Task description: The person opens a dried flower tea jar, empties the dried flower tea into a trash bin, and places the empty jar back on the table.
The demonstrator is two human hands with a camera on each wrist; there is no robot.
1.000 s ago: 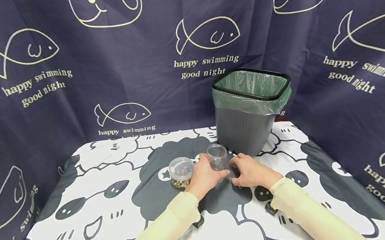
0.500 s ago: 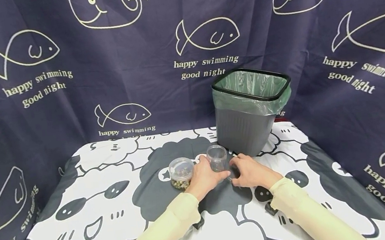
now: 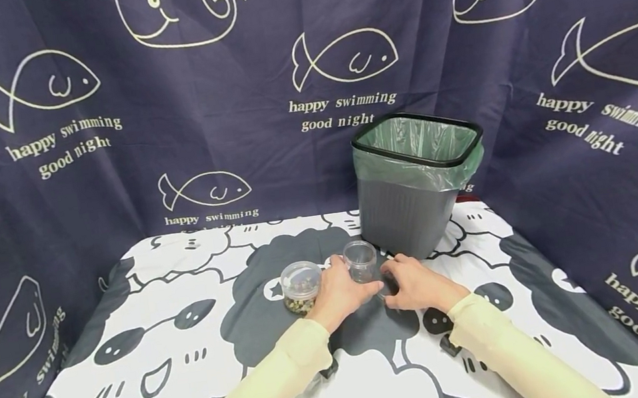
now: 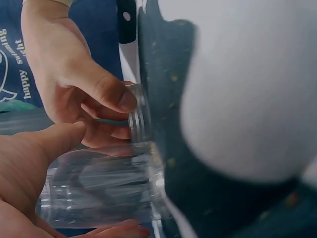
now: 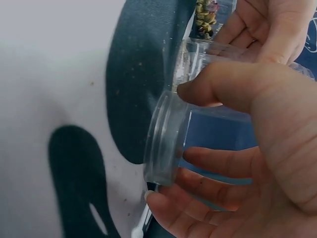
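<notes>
A clear plastic jar (image 3: 360, 259) stands upright on the patterned cloth, nothing visible inside. My left hand (image 3: 340, 293) grips it around the side, with the thumb in front and the fingers behind. Beside the jar's base lies a clear round lid (image 5: 164, 136) with a ridged edge. The thumb and fingers of my right hand (image 3: 417, 283) curl around this lid, holding it low at the cloth. Left of my left hand sits another clear container (image 3: 300, 289), capped and partly filled with what look like dried flower buds.
Behind the right hand stands a grey trash bin (image 3: 402, 211) lined with a green bag. Small crumbs dot the cloth (image 4: 171, 79) near the hands. A dark blue curtain with fish drawings (image 3: 257, 99) closes off the back and sides.
</notes>
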